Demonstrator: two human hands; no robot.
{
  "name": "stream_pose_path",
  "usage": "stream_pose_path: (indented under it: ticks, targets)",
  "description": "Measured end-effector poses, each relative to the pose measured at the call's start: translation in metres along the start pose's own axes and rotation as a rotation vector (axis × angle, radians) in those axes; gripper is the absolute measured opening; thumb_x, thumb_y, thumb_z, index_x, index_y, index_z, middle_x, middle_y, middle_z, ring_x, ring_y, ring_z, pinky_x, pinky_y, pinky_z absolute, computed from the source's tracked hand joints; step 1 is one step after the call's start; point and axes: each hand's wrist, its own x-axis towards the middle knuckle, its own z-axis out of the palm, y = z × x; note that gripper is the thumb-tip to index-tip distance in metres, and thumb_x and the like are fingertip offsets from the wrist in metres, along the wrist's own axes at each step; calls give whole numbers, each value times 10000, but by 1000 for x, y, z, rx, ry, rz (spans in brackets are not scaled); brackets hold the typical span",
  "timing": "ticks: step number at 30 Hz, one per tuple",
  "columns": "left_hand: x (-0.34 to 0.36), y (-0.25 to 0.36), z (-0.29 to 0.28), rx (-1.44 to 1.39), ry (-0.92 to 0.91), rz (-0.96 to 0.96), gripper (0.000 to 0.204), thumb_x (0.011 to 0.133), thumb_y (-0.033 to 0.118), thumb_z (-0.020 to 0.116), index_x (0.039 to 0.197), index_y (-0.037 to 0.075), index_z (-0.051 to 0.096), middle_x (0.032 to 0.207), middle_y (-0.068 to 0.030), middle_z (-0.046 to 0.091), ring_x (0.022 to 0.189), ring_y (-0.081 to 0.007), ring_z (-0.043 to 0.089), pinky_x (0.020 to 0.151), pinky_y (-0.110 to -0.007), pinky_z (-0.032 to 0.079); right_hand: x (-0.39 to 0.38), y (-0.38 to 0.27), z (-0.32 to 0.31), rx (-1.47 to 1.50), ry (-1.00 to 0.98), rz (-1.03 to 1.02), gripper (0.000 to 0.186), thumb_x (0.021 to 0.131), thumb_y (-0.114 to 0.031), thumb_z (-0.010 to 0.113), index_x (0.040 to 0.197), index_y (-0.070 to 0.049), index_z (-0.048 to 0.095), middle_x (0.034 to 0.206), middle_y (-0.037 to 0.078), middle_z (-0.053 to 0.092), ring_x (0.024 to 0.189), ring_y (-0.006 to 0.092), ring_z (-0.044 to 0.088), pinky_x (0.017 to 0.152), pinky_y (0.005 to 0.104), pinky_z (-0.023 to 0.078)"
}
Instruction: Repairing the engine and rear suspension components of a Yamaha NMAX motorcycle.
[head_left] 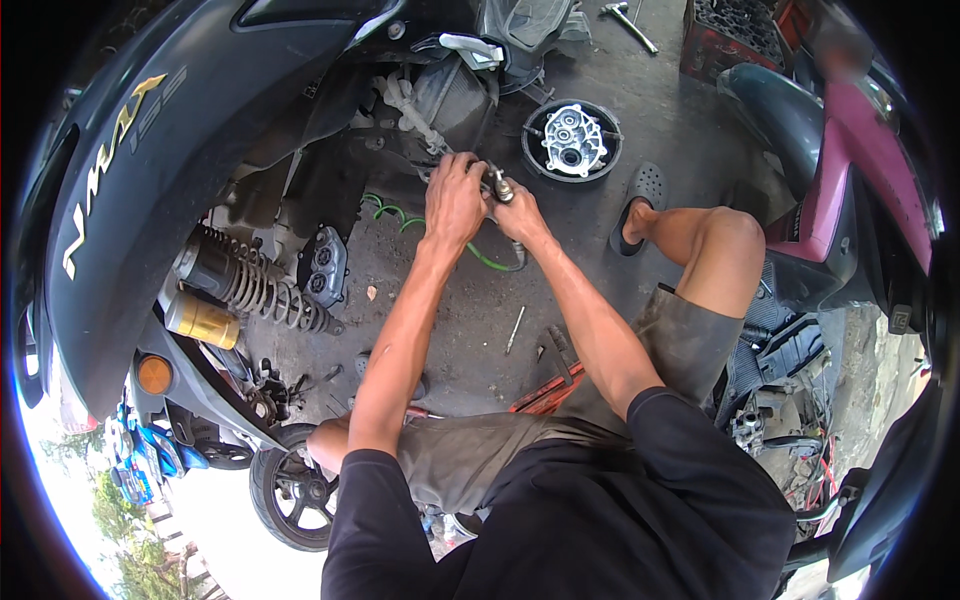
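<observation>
Gold lettering decal on black scooter panel

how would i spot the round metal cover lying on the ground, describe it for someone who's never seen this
Start at the dark scooter body, then go right past both hands to the concrete floor. The cover lies there inside a black ring, just above a grey sandal. It alone is bright silver, with round bearing holes.

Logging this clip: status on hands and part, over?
Both hands closed on small metal part: left hand, right hand, part. Green coiled hose beneath. Nothing blocking.
</observation>
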Motion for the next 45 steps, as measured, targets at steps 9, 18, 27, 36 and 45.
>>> stream_pose_path:
  ticks: [9,18,27,36,45]
  targets:
    - [32,-20,70,825,-444,73,456,880,239,445,1218,-32,589,1437,-196,403,1392,-304,257,1144,-494,104,-41,26,-38,1214,41,689,131,929,-166,578,880,-70,503,787,42,527,467,103,380,440,281,350]
    - [14,-21,83,716,-247,16,401,867,198,461,1125,-59,629,1258,-160,547,1264,-291,412,1127,-440,213,-39,22,-39,1265,62,680,94,942,-161,555,911,-85,510,812,43,538,480,102,378,459,282,349]
    - [-16,-4,92,374,-230,-99,346,836,126,536,1095,-89,621,1345,-129,452,1073,-268,545,919,-426,457,-35,24,-43,1220,-9,569,94,931,-169,580,917,-87,536,790,31,551,472,95,380,449,273,349]
    - [5,-22,88,388,-313,-317,507,797,98,628,1252,-90,506,1497,-78,268,853,-279,671,651,-426,569,-38,13,-42,1152,-84,532,134,913,-178,615,920,-65,544,799,37,569,481,103,411,445,276,365]
    - [2,-22,80,-99,-207,-269,394,830,39,573,1204,-53,494,1333,-138,461,923,-426,627,794,-509,511,-42,19,-39,1154,-88,541,148,899,-179,633,965,-73,553,829,36,576,485,93,392,457,253,334]
